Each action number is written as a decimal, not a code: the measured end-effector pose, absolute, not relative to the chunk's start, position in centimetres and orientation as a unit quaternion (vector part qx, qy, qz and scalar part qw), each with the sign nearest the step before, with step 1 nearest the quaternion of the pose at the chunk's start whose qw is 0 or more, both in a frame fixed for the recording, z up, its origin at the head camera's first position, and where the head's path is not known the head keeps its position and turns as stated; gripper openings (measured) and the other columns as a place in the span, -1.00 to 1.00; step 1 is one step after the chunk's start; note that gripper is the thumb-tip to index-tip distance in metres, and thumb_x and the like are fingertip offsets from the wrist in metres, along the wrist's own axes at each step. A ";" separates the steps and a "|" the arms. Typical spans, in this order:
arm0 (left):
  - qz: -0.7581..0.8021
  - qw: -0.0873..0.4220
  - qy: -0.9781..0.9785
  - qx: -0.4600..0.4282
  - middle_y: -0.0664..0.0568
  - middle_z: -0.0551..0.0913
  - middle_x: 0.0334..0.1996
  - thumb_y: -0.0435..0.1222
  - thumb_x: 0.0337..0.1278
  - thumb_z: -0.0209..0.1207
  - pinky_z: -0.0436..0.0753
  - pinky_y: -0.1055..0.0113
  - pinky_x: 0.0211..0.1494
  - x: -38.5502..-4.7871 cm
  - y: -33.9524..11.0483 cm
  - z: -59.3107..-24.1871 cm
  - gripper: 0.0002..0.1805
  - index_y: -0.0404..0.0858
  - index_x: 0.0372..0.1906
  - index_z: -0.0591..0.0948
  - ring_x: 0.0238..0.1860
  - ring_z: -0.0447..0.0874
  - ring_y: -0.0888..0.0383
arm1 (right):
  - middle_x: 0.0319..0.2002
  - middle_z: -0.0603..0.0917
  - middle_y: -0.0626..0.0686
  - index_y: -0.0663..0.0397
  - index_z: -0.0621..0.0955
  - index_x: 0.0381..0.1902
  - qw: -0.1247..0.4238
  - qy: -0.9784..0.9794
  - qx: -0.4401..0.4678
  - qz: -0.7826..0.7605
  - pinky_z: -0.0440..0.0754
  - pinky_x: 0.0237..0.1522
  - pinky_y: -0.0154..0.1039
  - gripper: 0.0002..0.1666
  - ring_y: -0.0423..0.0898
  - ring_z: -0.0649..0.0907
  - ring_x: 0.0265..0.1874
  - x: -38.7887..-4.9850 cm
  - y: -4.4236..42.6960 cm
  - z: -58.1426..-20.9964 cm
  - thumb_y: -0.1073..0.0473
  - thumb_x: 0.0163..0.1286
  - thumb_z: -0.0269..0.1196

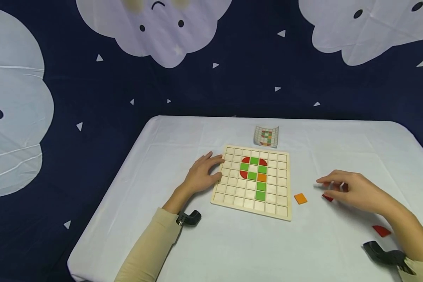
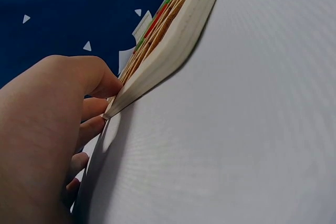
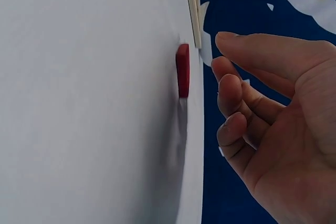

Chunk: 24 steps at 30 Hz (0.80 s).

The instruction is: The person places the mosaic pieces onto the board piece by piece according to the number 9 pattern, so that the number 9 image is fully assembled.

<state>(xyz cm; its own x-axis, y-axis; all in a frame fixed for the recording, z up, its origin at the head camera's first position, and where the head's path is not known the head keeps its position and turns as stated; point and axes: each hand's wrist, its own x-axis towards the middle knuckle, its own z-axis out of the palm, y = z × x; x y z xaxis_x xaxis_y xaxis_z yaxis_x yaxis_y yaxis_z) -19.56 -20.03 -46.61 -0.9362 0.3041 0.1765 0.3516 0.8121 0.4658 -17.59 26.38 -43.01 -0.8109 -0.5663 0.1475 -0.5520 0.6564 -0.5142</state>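
A wooden grid board (image 1: pixel 234 201) lies on the table, bearing green and orange square tiles and red quarter-round tiles laid in a figure like a 9. At its left edge my left hand (image 1: pixel 201 174) touches the rim with thumb and fingertips; the left wrist view shows the thumb (image 2: pixel 107 85) against the board's side (image 2: pixel 181 40). My right hand (image 1: pixel 356 192) hovers right of the board, fingers loosely bent, nothing between them. Beneath it lies a red tile (image 1: pixel 328 197), partly covered in the head view; the right wrist view shows this red tile (image 3: pixel 182 71) apart from the fingers.
An orange square tile (image 1: pixel 300 198) lies just right of the board. Another red quarter-round tile (image 1: pixel 382 230) rests near my right forearm. Behind the board stands a small curled picture card (image 1: pixel 266 136) with a similar figure. A dark patterned cloth (image 1: pixel 197 90) hangs behind the white table.
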 end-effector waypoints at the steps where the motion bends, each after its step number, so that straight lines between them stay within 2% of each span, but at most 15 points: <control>1: -0.254 0.047 -0.951 -0.172 0.26 0.37 0.34 -0.07 0.12 0.11 -0.03 0.21 0.47 -19.5 -20.0 -46.6 -0.47 0.02 0.26 0.52 0.46 0.01 0.11 | -0.45 0.60 -0.30 -0.11 0.66 -0.01 0.011 0.912 -0.306 -0.275 0.50 -0.49 -0.42 -0.61 -0.30 0.52 -0.50 -17.5 26.6 -43.0 0.18 0.16 0.42; 8: -0.254 0.048 -0.950 -0.173 0.25 0.37 0.34 -0.07 0.12 0.12 -0.01 0.17 0.47 -19.5 -20.0 -46.5 -0.47 0.00 0.25 0.52 0.46 0.02 0.11 | -0.39 0.59 -0.28 -0.12 0.67 -0.01 0.001 0.918 -0.289 -0.270 0.48 -0.49 -0.44 -0.58 -0.29 0.51 -0.48 -16.9 28.3 -42.7 0.12 0.13 0.44; 19: -0.254 0.041 -0.951 -0.172 0.26 0.35 0.35 -0.06 0.13 0.11 0.00 0.14 0.47 -19.3 -19.9 -46.4 -0.46 0.01 0.26 0.51 0.46 0.00 0.11 | -0.39 0.59 -0.22 -0.18 0.66 0.00 0.017 0.937 -0.227 -0.264 0.43 -0.53 -0.42 -0.59 -0.26 0.50 -0.49 -15.5 31.4 -43.2 0.04 0.15 0.43; 24: -0.256 0.044 -0.951 -0.170 0.25 0.36 0.34 -0.07 0.13 0.12 -0.01 0.13 0.47 -19.4 -19.9 -46.4 -0.47 0.00 0.26 0.52 0.46 0.00 0.11 | -0.34 0.60 -0.22 -0.17 0.67 -0.01 0.005 0.940 -0.220 -0.260 0.41 -0.53 -0.44 -0.60 -0.27 0.49 -0.48 -15.0 32.3 -43.4 0.06 0.15 0.43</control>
